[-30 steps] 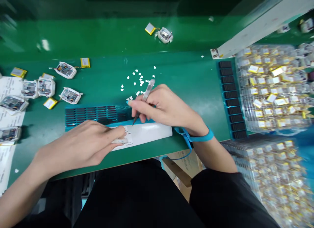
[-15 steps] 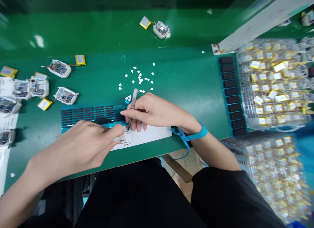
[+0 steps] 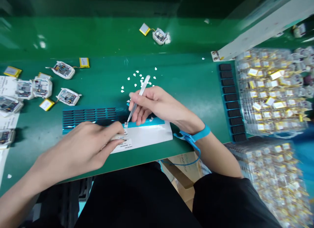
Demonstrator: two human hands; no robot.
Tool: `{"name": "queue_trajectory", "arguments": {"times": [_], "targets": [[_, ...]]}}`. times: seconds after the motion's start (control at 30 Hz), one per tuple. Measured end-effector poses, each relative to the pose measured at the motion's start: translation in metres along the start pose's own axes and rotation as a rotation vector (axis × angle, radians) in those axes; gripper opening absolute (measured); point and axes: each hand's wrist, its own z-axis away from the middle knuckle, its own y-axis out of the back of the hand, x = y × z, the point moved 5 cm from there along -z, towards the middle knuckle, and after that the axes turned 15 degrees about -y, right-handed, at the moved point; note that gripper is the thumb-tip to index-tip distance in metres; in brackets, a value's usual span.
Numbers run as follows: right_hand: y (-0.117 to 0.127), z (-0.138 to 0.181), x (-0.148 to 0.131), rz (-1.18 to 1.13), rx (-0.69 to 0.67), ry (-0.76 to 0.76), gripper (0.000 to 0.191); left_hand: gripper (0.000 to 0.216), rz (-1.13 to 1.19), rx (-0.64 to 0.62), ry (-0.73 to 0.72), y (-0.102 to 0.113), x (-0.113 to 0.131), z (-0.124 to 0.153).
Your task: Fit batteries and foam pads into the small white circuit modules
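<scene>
My right hand (image 3: 147,105) is closed around metal tweezers (image 3: 140,95), held at a slant with the tips pointing down and left. At the tips is a small white label (image 3: 126,125) with a dark mark. My left hand (image 3: 85,144) pinches a small whitish part (image 3: 119,136), mostly covered by the fingers, so its kind cannot be made out. Beneath both hands lies a white sheet of printed labels (image 3: 152,134). A strip of black pads on blue film (image 3: 89,116) runs behind the left hand. A blue wrist strap (image 3: 200,133) circles my right wrist.
Small white round tabs (image 3: 134,75) are scattered behind my right hand. White device housings (image 3: 64,70) with yellow batteries (image 3: 84,62) lie at left; another housing (image 3: 160,36) lies at the back. At right stand a black pad strip (image 3: 229,102), stacked clear trays (image 3: 272,87) and a metal post (image 3: 257,28).
The tweezers have lifted off the label sheet and moved slightly up, with a small label now at the tips. My left hand stays nearly in place, still pinching the whitish part.
</scene>
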Motion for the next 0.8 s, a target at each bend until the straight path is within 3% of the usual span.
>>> {"name": "queue_trajectory", "arguments": {"times": [0.13,0.2,0.43,0.63,0.8], "targets": [[0.002,0.015,-0.017,-0.153,0.121,0.273,0.037,0.013,0.231,0.281,0.165,0.016,-0.005,-0.007],[-0.002,0.022,-0.021,-0.148,0.157,0.347,0.034,0.018,0.389,0.305,0.229,0.015,-0.008,-0.01],[-0.018,0.021,-0.013,-0.008,0.12,0.277,0.039,0.024,0.733,0.316,0.249,-0.006,-0.005,-0.013],[-0.015,0.021,-0.014,-0.058,0.162,0.287,0.036,0.028,0.819,0.492,0.304,-0.006,-0.006,-0.013],[-0.014,0.023,-0.014,-0.054,0.195,0.285,0.032,0.032,0.789,0.542,0.325,-0.007,-0.007,-0.009]]}}
